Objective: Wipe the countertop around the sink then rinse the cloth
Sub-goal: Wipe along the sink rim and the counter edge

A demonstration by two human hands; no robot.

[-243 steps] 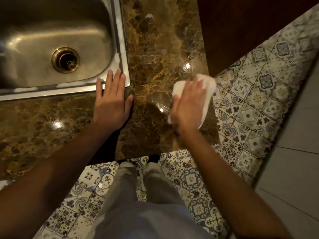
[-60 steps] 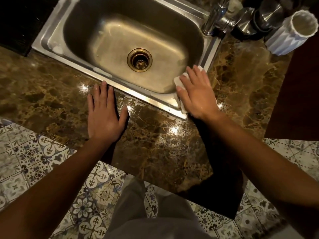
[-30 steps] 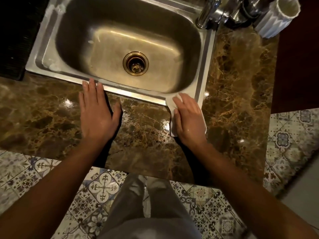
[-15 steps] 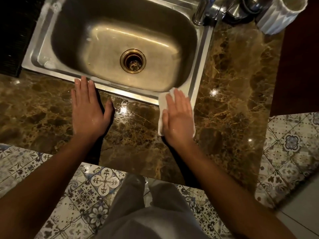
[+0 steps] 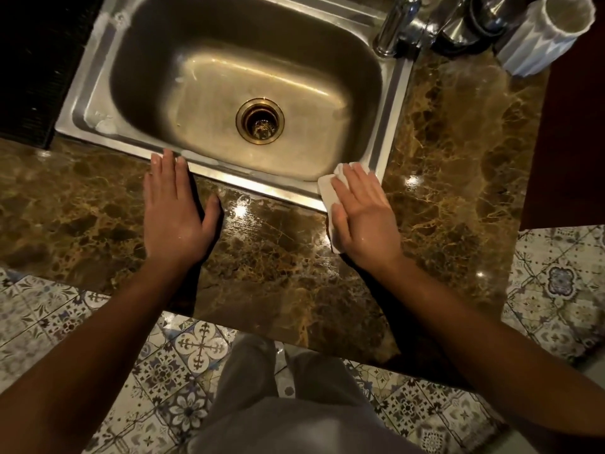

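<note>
A white cloth (image 5: 327, 191) lies flat on the brown marble countertop (image 5: 278, 257) at the front right corner of the steel sink (image 5: 85, 103), partly over the sink's rim. My right hand (image 5: 363, 217) presses on the cloth with straight fingers and covers most of it. My left hand (image 5: 175, 208) rests flat on the countertop in front of the sink, fingertips touching the front rim. The sink basin holds nothing, and its drain (image 5: 260, 121) is open.
A chrome faucet (image 5: 393, 27) stands at the sink's back right corner. A white ribbed cup (image 5: 543, 37) and dark metal items (image 5: 484, 18) sit behind it. A dark mat (image 5: 29, 60) lies left of the sink. Patterned floor tiles (image 5: 196, 348) show below the counter edge.
My right hand has slid the cloth along the counter in front of the sink's right corner, up against the rim. My left hand has stayed flat in place.
</note>
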